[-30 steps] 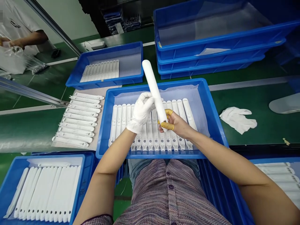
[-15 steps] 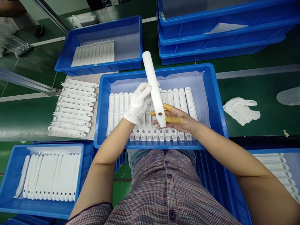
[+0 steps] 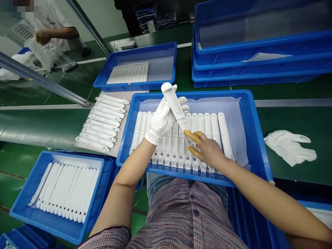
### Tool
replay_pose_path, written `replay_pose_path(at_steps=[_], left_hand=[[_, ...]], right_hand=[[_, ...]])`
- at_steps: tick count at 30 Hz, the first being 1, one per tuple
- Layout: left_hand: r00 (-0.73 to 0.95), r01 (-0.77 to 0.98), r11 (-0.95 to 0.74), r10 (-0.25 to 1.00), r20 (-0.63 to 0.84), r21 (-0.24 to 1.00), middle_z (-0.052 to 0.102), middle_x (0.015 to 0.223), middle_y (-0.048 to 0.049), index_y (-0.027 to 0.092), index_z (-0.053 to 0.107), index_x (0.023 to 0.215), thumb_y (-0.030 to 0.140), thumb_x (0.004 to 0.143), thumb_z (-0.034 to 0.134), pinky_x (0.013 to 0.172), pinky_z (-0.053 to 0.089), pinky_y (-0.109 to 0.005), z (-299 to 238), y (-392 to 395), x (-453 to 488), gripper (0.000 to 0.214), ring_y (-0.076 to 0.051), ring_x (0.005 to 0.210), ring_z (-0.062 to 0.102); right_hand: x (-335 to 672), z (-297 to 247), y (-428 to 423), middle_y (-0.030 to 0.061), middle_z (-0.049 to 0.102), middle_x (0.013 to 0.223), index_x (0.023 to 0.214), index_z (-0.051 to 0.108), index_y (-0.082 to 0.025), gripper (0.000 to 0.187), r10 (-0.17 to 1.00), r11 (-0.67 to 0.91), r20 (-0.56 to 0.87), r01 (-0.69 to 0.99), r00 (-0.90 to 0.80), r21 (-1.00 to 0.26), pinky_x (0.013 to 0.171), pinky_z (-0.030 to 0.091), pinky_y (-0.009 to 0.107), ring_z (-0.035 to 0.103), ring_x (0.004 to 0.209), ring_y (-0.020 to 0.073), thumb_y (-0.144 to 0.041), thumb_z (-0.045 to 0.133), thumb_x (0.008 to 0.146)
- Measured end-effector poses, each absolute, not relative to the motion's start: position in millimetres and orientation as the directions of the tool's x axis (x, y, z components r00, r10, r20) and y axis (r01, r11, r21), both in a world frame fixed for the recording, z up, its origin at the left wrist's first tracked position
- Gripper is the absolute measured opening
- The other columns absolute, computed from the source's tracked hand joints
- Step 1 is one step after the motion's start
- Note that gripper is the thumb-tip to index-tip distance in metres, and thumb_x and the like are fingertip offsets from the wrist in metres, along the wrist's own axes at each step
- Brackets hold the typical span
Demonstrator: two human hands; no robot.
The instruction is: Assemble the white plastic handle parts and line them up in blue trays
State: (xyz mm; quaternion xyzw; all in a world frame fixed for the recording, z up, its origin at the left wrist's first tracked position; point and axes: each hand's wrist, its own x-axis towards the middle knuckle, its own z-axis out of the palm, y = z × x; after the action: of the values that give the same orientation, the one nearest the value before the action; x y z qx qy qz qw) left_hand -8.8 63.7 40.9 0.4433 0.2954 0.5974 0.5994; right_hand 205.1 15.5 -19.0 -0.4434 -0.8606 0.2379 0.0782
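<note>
A long, narrow white plastic casing point(image 3: 174, 103) is held at a slant above the middle blue tray point(image 3: 259, 138), its ribbed inner side showing. My left hand point(image 3: 163, 121), in a white glove, is closed around its upper part. At its lower end, my right hand point(image 3: 211, 148), bare but for yellow finger cots, grips the casing with fingers and thumb; part of that end is hidden behind the fingers. Beneath both hands a row of similar white casings point(image 3: 181, 148) lies side by side on a pale liner in the tray.
More casings point(image 3: 101, 122) lie on a board to the left. A blue tray point(image 3: 163, 58) behind and another tray point(image 3: 15, 207) at lower left hold casings. Stacked blue trays point(image 3: 249, 69) stand at back right, near a loose white glove point(image 3: 290, 147). A person point(image 3: 55, 31) works beyond the frame.
The casing has been turned over, from its smooth outer face with a hole to its ribbed inner side. My right hand has shifted onto its lower end. The view has swung left.
</note>
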Motion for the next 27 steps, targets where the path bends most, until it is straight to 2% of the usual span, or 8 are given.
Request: replay_pose_path(at_steps=[3, 7, 11, 15, 17, 19, 22, 27], left_hand=[[0.076, -0.442, -0.115, 0.983, 0.165, 0.89, 0.071, 0.125, -0.0061, 0.033, 0.059, 0.138, 0.063, 0.098, 0.06, 0.104, 0.059, -0.05, 48, 64, -13, 0.049, -0.027, 0.111, 0.074], [-0.005, -0.394, -0.158, 0.985, 0.17, 0.905, 0.072, 0.109, -0.0044, 0.032, 0.061, 0.134, 0.062, 0.104, 0.051, 0.098, 0.061, -0.044, 57, 63, -17, 0.044, -0.022, 0.099, 0.074], [-0.157, -0.359, -0.242, 0.968, 0.197, 0.901, 0.064, 0.087, -0.001, 0.028, 0.066, 0.107, 0.06, 0.106, 0.047, 0.09, 0.063, -0.036, 53, 66, -24, 0.038, -0.015, 0.081, 0.069], [-0.238, -0.32, -0.261, 0.953, 0.189, 0.911, 0.058, 0.078, -0.002, 0.024, 0.06, 0.082, 0.065, 0.106, 0.039, 0.087, 0.063, -0.037, 40, 75, -32, 0.052, -0.016, 0.076, 0.068], [-0.238, -0.264, -0.25, 0.953, 0.188, 0.932, 0.065, 0.085, -0.0045, 0.023, 0.061, 0.082, 0.068, 0.105, 0.037, 0.092, 0.062, -0.04, 33, 80, -37, 0.057, -0.019, 0.087, 0.071], [-0.215, -0.18, -0.233, 0.957, 0.193, 0.956, 0.072, 0.105, -0.0071, 0.022, 0.067, 0.092, 0.07, 0.104, 0.039, 0.101, 0.058, -0.043, 27, 82, -45, 0.057, -0.023, 0.107, 0.072], [-0.128, -0.043, -0.181, 0.976, 0.174, 0.983, 0.068, 0.136, -0.0083, 0.025, 0.069, 0.115, 0.071, 0.101, 0.047, 0.109, 0.053, -0.045, 15, 78, -62, 0.054, -0.027, 0.129, 0.066], [0.092, 0.224, -0.002, 0.996, -0.019, 0.975, 0.073, 0.13, -0.0097, 0.023, 0.074, 0.111, 0.066, 0.09, 0.067, 0.117, 0.047, -0.048, -10, 59, -95, 0.048, -0.029, 0.128, 0.065]], right_hand=[[204, -18, 16, 0.0119, 0.064, 0.126, 0.153, 0.051, -0.028, 0.054, 0.815, 0.497, -0.099, 0.777, -0.571, -0.387, 0.058, 0.049, 0.034, 0.062, 0.067, 0.0197, -0.039, 0.046, 0.1], [203, -19, 16, 0.0126, 0.063, 0.122, 0.15, 0.052, -0.023, 0.054, 0.796, 0.497, -0.104, 0.742, -0.596, -0.449, 0.066, 0.055, 0.038, 0.067, 0.077, 0.0238, -0.028, 0.048, 0.096], [201, -17, 14, 0.0138, 0.057, 0.131, 0.146, 0.05, -0.022, 0.056, 0.814, 0.459, -0.02, 0.665, -0.58, -0.589, 0.076, 0.058, 0.041, 0.068, 0.093, 0.0257, -0.016, 0.049, 0.09], [201, -9, 15, 0.0142, 0.053, 0.131, 0.136, 0.056, -0.022, 0.041, 0.863, 0.381, -0.021, 0.679, -0.504, -0.627, 0.082, 0.059, 0.045, 0.067, 0.094, 0.0265, -0.034, 0.054, 0.097], [208, -3, 15, 0.0133, 0.054, 0.129, 0.135, 0.058, -0.024, 0.038, 0.861, 0.36, -0.036, 0.66, -0.507, -0.66, 0.085, 0.059, 0.045, 0.066, 0.098, 0.0273, -0.036, 0.052, 0.099], [223, 3, 13, 0.0131, 0.057, 0.127, 0.141, 0.055, -0.026, 0.043, 0.87, 0.333, -0.033, 0.635, -0.492, -0.697, 0.093, 0.058, 0.048, 0.064, 0.108, 0.0296, -0.037, 0.049, 0.101], [258, 5, 7, 0.0159, 0.059, 0.131, 0.157, 0.043, -0.025, 0.056, 0.948, 0.163, -0.093, 0.714, -0.305, -0.681, 0.101, 0.055, 0.051, 0.061, 0.12, 0.0336, -0.036, 0.043, 0.103], [308, -7, -13, 0.0233, 0.056, 0.138, 0.161, 0.04, -0.012, 0.06, 0.976, -0.09, -0.216, 0.889, -0.01, -0.45, 0.111, 0.047, 0.052, 0.051, 0.136, 0.0375, -0.031, 0.035, 0.103]])
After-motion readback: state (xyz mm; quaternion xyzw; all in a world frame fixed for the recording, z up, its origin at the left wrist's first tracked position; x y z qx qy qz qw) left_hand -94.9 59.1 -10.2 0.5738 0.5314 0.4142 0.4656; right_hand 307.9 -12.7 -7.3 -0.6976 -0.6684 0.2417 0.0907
